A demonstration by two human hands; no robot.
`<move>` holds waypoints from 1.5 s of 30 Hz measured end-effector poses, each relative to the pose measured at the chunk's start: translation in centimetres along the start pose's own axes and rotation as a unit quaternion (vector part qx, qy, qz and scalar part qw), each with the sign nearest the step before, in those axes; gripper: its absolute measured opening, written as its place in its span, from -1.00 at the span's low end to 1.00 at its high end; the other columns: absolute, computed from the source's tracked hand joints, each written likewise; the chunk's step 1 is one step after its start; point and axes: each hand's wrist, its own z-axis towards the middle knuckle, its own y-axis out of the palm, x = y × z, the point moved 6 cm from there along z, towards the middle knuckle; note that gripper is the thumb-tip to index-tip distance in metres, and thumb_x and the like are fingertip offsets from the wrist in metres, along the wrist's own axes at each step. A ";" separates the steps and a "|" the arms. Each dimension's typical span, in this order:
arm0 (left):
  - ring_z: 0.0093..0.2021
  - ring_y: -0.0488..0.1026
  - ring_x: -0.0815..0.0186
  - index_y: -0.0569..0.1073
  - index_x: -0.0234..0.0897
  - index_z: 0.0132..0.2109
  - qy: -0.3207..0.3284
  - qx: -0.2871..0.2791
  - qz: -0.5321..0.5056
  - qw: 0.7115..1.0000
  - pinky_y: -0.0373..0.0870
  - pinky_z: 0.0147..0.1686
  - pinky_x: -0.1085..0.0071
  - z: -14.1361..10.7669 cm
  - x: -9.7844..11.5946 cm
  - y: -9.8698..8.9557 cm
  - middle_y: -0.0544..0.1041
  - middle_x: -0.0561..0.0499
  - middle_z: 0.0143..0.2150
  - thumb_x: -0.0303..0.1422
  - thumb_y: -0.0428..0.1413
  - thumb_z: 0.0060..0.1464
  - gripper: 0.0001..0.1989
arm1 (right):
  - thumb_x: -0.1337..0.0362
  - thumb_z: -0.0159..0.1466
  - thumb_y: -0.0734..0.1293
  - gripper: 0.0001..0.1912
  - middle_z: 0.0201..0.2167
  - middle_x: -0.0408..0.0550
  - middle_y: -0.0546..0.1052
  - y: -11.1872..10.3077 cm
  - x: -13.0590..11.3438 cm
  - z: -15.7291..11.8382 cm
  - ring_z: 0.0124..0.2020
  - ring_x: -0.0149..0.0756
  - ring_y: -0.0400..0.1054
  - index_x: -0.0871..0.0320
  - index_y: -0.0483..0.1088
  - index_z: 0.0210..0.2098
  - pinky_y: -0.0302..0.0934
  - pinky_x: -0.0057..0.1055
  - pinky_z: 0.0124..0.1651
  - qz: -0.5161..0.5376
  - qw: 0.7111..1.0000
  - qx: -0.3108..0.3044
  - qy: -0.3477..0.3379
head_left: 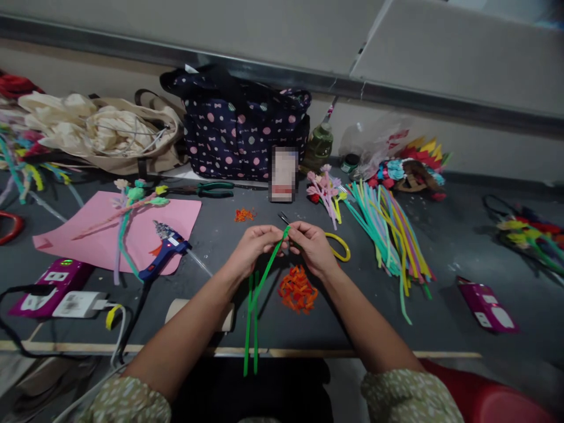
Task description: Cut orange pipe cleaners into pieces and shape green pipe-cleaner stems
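Both my hands meet above the middle of the dark table, pinching one green pipe cleaner point(269, 265) near its upper end. My left hand point(253, 249) grips it from the left with thumb and fingers pressed together. From the other side, my right hand point(312, 244) closes on the same tip. Two more green pipe cleaners point(249, 329) lie below, running over the table's front edge. A heap of short orange pieces point(298, 289) sits just under my hands, and a smaller orange pile point(244, 215) is farther back. Yellow-handled scissors point(339, 247) lie partly hidden behind my right hand.
A blue glue gun point(166, 249) rests on pink paper point(99, 214) at left. Many coloured pipe cleaners point(392, 229) are spread at right. A dotted bag point(247, 126) and green-handled pliers point(215, 189) stand and lie behind. Purple power strips point(55, 288) flank the work area.
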 end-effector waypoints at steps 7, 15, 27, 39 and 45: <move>-0.58 0.37 0.50 0.49 -0.36 -0.47 0.006 0.032 0.024 0.999 0.37 -0.44 0.55 0.6 -0.2 -1.0 0.49 0.04 -0.54 -0.36 0.24 -0.10 -0.86 | -0.01 0.17 0.39 -0.68 -0.55 -0.20 0.40 -0.2 0.1 0.1 -0.59 -0.50 0.19 0.14 0.43 -0.34 0.03 -0.56 -0.59 -0.042 0.999 -0.020 -0.001; -0.54 0.43 0.39 0.50 -0.38 -0.43 -0.031 0.013 -0.017 0.999 0.44 -0.43 0.43 1.1 -0.8 -1.1 0.49 0.00 -0.54 -0.36 0.23 -0.11 -0.86 | 0.07 0.08 0.45 -0.72 -0.59 -0.25 0.33 -0.3 -0.1 -0.1 -0.65 -0.54 0.03 0.14 0.43 -0.37 -0.09 -0.53 -0.58 -0.061 0.998 -0.009 -0.017; -0.50 0.46 0.34 0.50 -0.44 -0.34 -0.177 -0.094 -0.153 0.968 0.48 -0.36 0.36 0.8 -3.1 -0.9 0.51 -0.07 -0.49 -0.42 0.15 0.02 -0.88 | 0.11 0.03 0.48 -0.70 -0.59 -0.22 0.41 -0.4 0.3 0.0 -0.64 -0.53 0.10 0.17 0.50 -0.32 -0.05 -0.52 -0.57 -0.070 0.997 -0.004 -0.023; -0.54 0.40 0.41 0.48 -0.42 -0.39 -0.202 -0.079 -0.211 0.953 0.45 -0.30 0.34 0.6 -3.5 -0.2 0.47 0.01 -0.53 -0.47 0.16 0.00 -0.93 | 0.13 0.08 0.46 -0.77 -0.49 -0.15 0.50 -0.1 -0.9 -0.4 -0.51 -0.43 0.29 0.15 0.49 -0.36 0.11 -0.49 -0.45 -0.080 0.995 -0.026 -0.054; -0.52 0.39 0.43 0.48 -0.42 -0.34 -0.201 -0.102 -0.224 0.948 0.45 -0.33 0.36 0.2 -3.6 0.3 0.44 0.03 -0.52 -0.43 0.22 -0.02 -0.89 | 0.16 0.10 0.46 -0.81 -0.47 -0.15 0.47 0.0 -1.6 -0.5 -0.47 -0.42 0.29 0.15 0.49 -0.41 0.12 -0.49 -0.42 -0.096 0.993 -0.032 -0.061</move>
